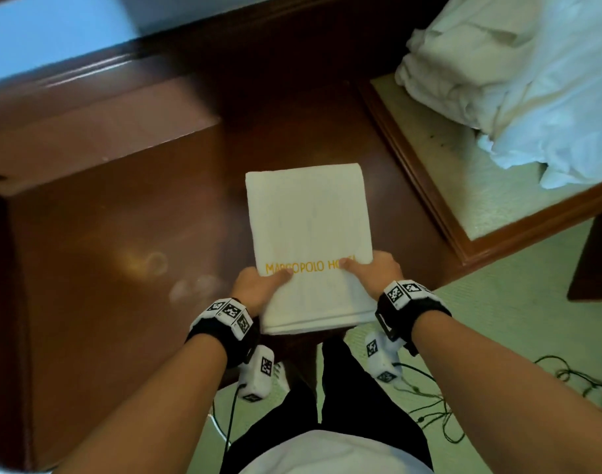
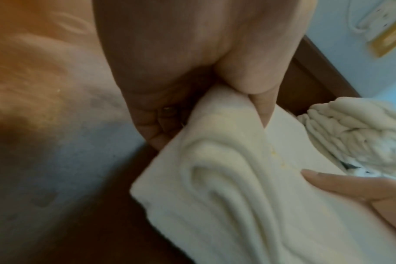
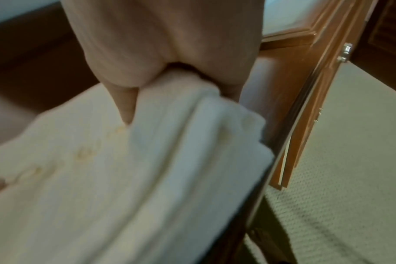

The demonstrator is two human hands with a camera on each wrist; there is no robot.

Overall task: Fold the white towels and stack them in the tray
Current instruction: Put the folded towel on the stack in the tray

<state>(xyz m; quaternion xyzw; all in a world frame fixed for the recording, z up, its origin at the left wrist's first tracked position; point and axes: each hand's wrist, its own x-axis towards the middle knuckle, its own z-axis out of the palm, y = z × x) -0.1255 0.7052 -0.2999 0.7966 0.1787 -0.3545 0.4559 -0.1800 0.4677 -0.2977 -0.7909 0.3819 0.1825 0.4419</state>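
A folded white towel (image 1: 309, 234) with orange hotel lettering is held flat over the dark wooden table (image 1: 121, 234). My left hand (image 1: 258, 285) grips its near left edge, thumb on top, fingers underneath. My right hand (image 1: 378, 271) grips the near right edge the same way. Up close, the left thumb (image 2: 260, 107) presses the towel's layered fold (image 2: 215, 178), and the right thumb (image 3: 124, 105) lies on the towel (image 3: 124, 178). A heap of unfolded white towels (image 1: 515, 80) lies on a wood-framed tray-like surface (image 1: 429, 172) at the upper right.
A wooden box or drawer unit (image 1: 87, 131) stands on the table at the left. Green carpet (image 1: 515, 319) lies to the right with black cables (image 1: 566, 381) on it. A dark furniture piece (image 1: 597, 261) stands at the right edge.
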